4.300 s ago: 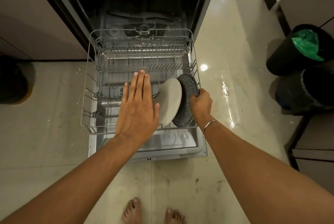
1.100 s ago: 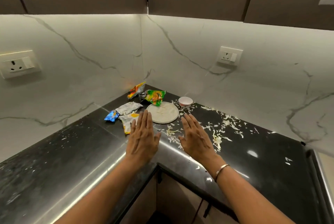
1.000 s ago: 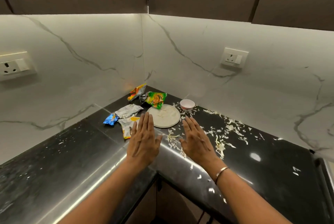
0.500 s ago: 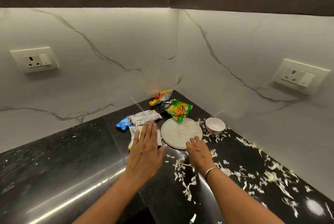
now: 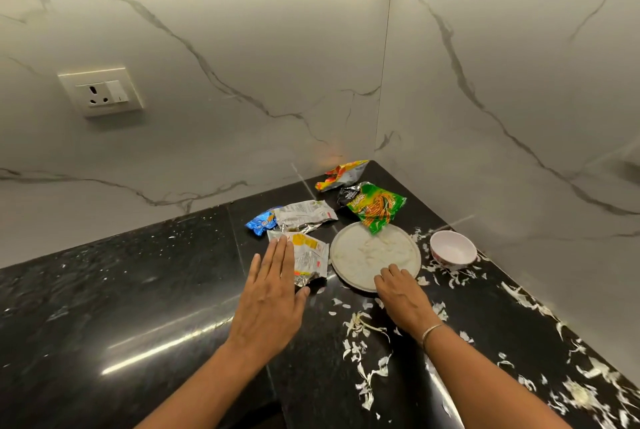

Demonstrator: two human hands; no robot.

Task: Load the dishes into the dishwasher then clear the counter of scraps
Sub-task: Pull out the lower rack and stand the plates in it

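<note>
Head view: left hand flat, fingers straight and together, over black desk, fingertips covering near edge of yellow-silver wrapper. Right hand alongside, fingers curled onto near rim of round grey plate; thumb hidden. Plate lies just ahead of right hand, green wrapper overlapping its far edge. Small white bowl right of plate. Pale scraps scattered around right wrist and further right.
</note>
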